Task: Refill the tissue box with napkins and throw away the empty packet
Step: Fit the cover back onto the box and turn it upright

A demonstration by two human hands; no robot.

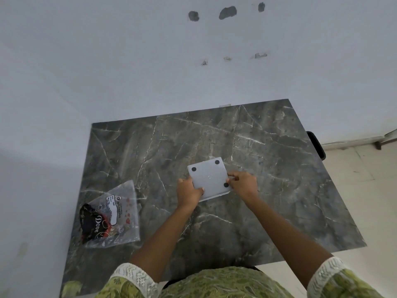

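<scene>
Tissue box (209, 179): being held upside down (rubber feet showing) at mid-surface (279, 168), left hand (189, 191) and right hand (243, 182) each closed in a grip on opposite edges, probably for seating the base. Empty packet (113, 216): lying flat, well apart at left.

1. Both hands, left (189, 191) and right (243, 181), grip the grey box (209, 177) underside-up over the marble table (279, 168).
2. The clear packet (113, 216) lies flat, well left.
</scene>
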